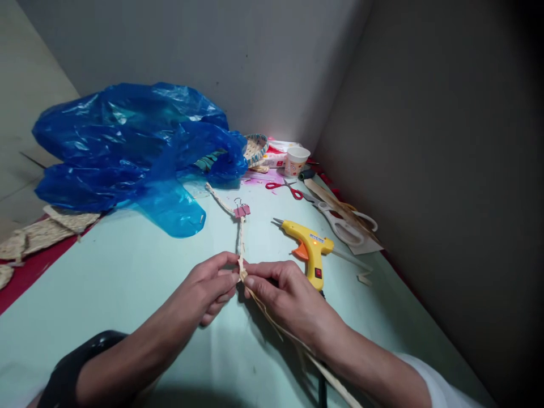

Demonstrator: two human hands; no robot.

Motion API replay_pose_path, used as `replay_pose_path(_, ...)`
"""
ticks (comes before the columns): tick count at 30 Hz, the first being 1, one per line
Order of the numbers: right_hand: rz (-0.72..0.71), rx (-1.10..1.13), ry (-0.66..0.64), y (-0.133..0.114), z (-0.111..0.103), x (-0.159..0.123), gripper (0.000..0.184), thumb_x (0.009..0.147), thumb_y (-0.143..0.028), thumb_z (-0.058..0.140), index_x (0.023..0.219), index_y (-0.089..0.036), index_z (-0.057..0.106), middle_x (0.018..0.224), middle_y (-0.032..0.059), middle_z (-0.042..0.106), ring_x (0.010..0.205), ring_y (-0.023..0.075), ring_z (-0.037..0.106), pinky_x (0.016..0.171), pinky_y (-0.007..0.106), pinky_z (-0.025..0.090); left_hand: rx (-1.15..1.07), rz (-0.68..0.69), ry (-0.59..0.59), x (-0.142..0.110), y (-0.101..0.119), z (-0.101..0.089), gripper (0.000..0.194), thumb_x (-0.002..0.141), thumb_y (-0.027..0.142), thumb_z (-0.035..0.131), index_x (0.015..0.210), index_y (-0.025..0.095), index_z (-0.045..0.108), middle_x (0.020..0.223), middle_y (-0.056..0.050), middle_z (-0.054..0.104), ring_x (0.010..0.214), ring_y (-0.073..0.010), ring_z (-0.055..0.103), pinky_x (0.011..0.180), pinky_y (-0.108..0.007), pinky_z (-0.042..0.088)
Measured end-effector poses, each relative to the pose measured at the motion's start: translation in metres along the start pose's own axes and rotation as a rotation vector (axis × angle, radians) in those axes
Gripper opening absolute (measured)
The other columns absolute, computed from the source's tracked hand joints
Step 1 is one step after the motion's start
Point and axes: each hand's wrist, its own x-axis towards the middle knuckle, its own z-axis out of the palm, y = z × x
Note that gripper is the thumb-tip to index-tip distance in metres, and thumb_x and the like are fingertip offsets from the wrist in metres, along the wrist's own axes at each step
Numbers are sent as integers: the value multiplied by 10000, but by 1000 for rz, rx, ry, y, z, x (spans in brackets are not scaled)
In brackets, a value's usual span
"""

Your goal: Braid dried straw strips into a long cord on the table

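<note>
A thin braid of pale straw-like strands [242, 241] runs away from me over the table, with a pink binder clip [242, 211] gripping it partway along. My left hand [216, 286] pinches the near end of the braid between thumb and forefinger. From the other side, my right hand [283, 292] pinches the same spot, its thumb on the strands. Loose strands [325, 371] trail from there under my right wrist toward the lower right. Close to the right hand lies a yellow glue gun [312, 246] with an orange trigger, its small light lit.
A crumpled blue plastic bag [140, 141] fills the back left, beside a woven basket [256, 148]. Toward the right stand a paper cup [296, 161], red-handled scissors [293, 191] and white-handled scissors [340, 224]. Braided straw pieces [46, 232] lie at the left edge. Walls border the table behind and right.
</note>
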Motion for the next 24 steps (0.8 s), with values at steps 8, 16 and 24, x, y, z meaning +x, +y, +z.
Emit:
replay_pose_path(8,-84,-271,47,1,1,-1,247,890,-152,461,770,-146,676,665,-7,604,622,102,465,592,232,313,158,157,100,1,0,3,249,801,384,594,910,188,485,473,120,350,413,-44,227,387,-185,144)
replay_pose_path(16,-105,-540,160,-5,2,-8,260,911,-214,473,758,-168,678,705,31,678,613,117,552,568,255,292,231,168,90,-2,-3,-2,209,805,373,583,783,171,536,497,103,332,444,-59,259,432,-204,177)
replay_pose_path(24,-330,-955,210,4,6,-15,184,850,-153,462,705,-174,572,685,24,585,623,143,469,565,301,250,424,208,164,-4,1,0,208,791,351,570,679,178,539,585,52,454,556,-105,398,514,-224,292)
